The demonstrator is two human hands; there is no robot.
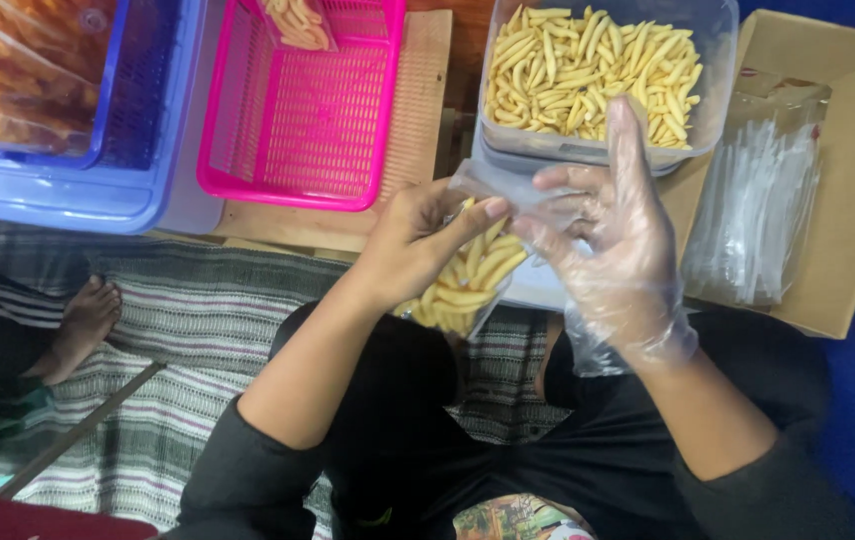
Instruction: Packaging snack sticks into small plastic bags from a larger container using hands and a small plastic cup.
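My bare left hand pinches the mouth of a small clear plastic bag filled with pale yellow stick snacks, just above my lap. My right hand, in a thin clear glove, has its fingers spread loosely at the bag's top edge. Just beyond sits a clear tub of the same sticks, beside a pink basket and a cardboard box of empty bags.

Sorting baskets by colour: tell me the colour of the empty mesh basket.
Bright pink basket, clearest in the head view, beside the blue tub.
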